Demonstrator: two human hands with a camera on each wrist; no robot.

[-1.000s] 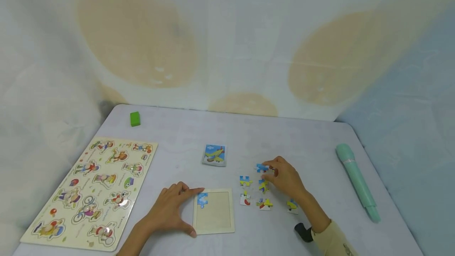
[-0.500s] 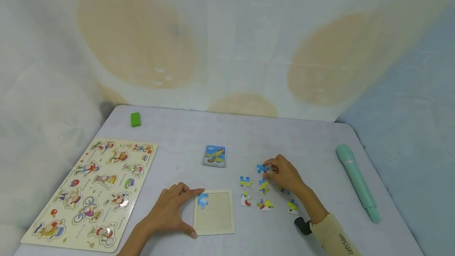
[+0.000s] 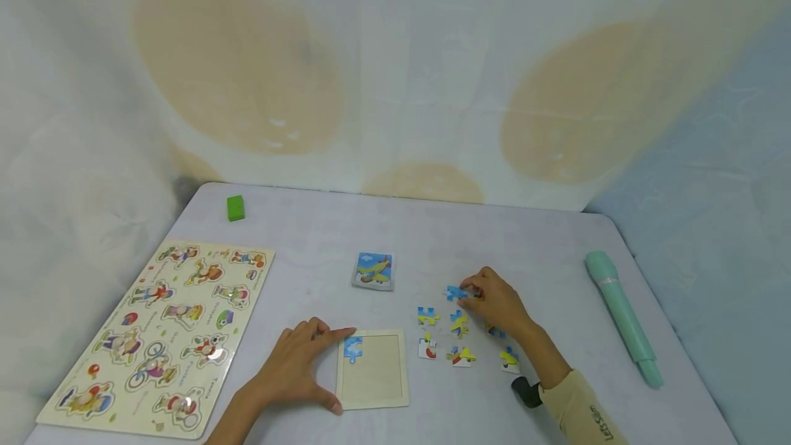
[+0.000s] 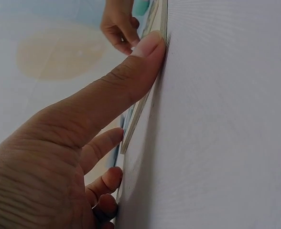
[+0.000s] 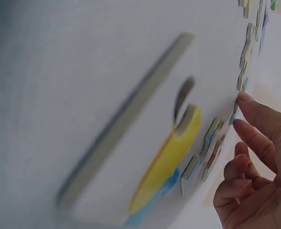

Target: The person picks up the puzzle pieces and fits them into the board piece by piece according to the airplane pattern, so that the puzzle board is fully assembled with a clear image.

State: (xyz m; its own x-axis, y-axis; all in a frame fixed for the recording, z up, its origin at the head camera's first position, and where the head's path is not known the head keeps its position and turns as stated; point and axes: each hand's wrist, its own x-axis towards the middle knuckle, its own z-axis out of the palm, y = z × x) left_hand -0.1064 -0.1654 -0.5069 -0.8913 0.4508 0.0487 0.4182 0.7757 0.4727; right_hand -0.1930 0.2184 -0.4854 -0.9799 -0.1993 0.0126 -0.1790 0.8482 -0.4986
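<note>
In the head view, my left hand [image 3: 296, 366] touches the left side of a small square wooden puzzle tray [image 3: 384, 380], index finger at the top left corner and thumb at the bottom left. A light blue puzzle piece [image 3: 353, 349] lies in the tray's upper left corner. My right hand [image 3: 499, 304] pinches a blue puzzle piece [image 3: 454, 292] between thumb and index finger, low over the table. In the right wrist view only a thin edge of that piece [image 5: 233, 113] shows. Several loose pieces lie near it, among them a blue-and-yellow one [image 3: 459, 323]; the right hand partly hides some.
A small airplane picture [image 3: 373, 270] lies behind the tray. On the left is a large board of printed figures [image 3: 167, 335], with a green block [image 3: 235, 208] beyond it. A mint-green microphone-shaped thing [image 3: 623, 318] lies at the right.
My right hand has shifted very slightly around the blue puzzle piece, which stays at about the same spot. The left hand and the tray have kept their place.
</note>
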